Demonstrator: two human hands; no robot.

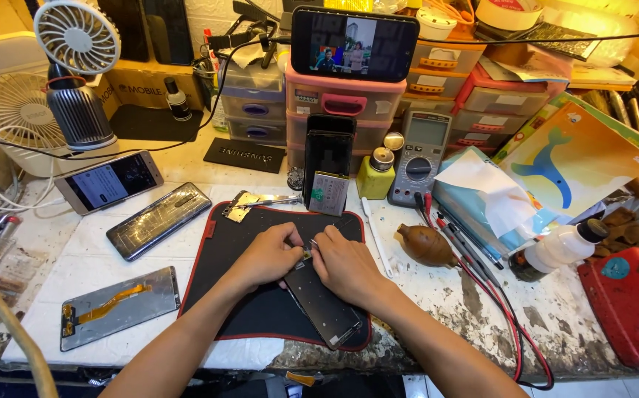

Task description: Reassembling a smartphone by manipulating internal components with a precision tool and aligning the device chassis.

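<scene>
From the head camera, both hands met over a dark phone body [324, 301] that lay slanted on a black work mat [260, 309] with a red border. The left hand [266, 258] was curled, its fingertips pinched narrow at the phone's upper end. The right hand [346, 267] was likewise bent and pinched close, touching the same upper end just beside the left; whether either gripped a small part or tool could not be told.

At the mat's far edge lay a metal phone frame [240, 204] and tweezers [279, 199]. Left of the mat rested a phone with a cracked back [158, 220], a lit phone [110, 181] beyond it, and a loose screen panel with an orange flex cable [119, 306] nearer. Right of the mat sat a brown rubber air blower [426, 245], probe leads [474, 262], a multimeter [423, 156] and a yellow bottle [376, 175]. A small fan [76, 74] stood far left. A phone playing video [354, 44] sat atop pink drawers [344, 99]
</scene>
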